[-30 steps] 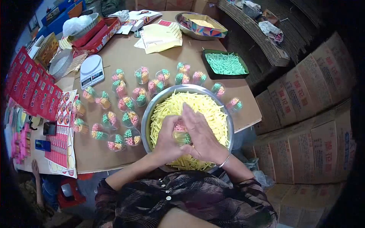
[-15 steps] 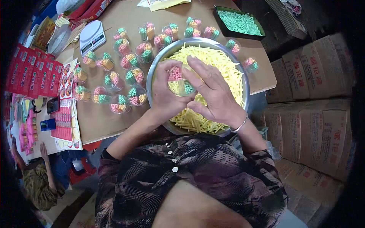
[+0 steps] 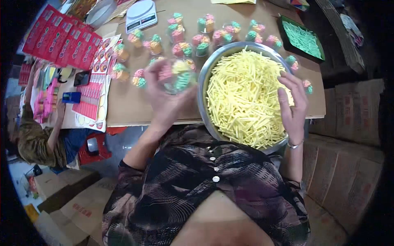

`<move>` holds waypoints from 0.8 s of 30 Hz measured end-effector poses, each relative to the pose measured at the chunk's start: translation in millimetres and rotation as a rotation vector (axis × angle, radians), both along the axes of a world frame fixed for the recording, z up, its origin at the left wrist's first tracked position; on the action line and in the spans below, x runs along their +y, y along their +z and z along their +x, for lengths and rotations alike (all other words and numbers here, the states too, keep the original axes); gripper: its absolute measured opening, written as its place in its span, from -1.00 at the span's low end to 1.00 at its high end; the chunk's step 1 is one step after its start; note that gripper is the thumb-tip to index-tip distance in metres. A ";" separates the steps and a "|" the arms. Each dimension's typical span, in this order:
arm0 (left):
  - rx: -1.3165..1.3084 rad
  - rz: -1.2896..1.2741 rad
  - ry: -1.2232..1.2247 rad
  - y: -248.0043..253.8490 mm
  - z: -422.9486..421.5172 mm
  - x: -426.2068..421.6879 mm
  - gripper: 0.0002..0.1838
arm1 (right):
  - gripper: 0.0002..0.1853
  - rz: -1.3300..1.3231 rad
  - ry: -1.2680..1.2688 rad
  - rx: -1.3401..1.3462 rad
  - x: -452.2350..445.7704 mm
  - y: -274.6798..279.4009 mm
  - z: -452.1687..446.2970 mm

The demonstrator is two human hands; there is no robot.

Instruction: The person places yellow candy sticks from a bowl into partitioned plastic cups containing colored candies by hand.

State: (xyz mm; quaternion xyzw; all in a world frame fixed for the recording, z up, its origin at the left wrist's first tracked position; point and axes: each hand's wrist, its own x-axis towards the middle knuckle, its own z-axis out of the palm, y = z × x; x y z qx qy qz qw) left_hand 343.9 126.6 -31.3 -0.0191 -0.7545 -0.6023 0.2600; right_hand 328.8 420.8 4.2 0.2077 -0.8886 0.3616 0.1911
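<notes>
My left hand (image 3: 164,98), somewhat blurred, is wrapped round a clear plastic cup (image 3: 175,87) holding pink, green and yellow sticks. The cup is raised in front of the table, left of a wide metal bowl (image 3: 202,92). Short pale yellow sticks (image 3: 246,98) heap up inside that bowl. Over the bowl's right side hovers my right hand (image 3: 293,104), fingers apart and nothing visible in it. Several similar filled cups (image 3: 178,33) stand in loose rows behind the left hand.
A dark tray of green sticks (image 3: 303,39) lies at the back right. A white kitchen scale (image 3: 140,15) stands back left, beside red printed packaging (image 3: 61,39). Stacked cartons (image 3: 349,164) rise at the right. Another person (image 3: 41,139) sits at the far left.
My hands have separated: the left moved left with the cup, the right went to the bowl's right side. Yellow sticks now show in the cup. The view has shifted left.
</notes>
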 end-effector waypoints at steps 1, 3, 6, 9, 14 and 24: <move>-0.010 0.123 0.110 -5.6 7.6 -21.5 -0.28 | -0.81 0.025 -0.010 -0.051 4.6 -4.4 -1.6; -0.096 0.103 0.374 -15.2 23.5 -65.4 -0.31 | -0.83 0.058 -0.019 -0.084 4.9 -12.5 -3.4; -0.204 -0.065 0.622 -66.3 39.1 -123.4 -0.30 | -0.85 0.098 0.009 -0.054 6.6 -28.6 -8.5; -0.377 -0.099 0.635 -86.5 46.9 -121.6 -0.22 | -0.85 0.134 0.034 -0.062 -3.2 -21.6 -10.2; -0.042 -0.855 0.702 -49.7 39.5 -85.1 -0.19 | -0.84 0.151 -0.094 -0.132 15.2 -24.6 -8.2; -0.299 -1.147 -0.459 -22.0 -85.7 97.9 -0.09 | -0.68 0.376 -0.288 -0.085 23.1 -57.9 -26.9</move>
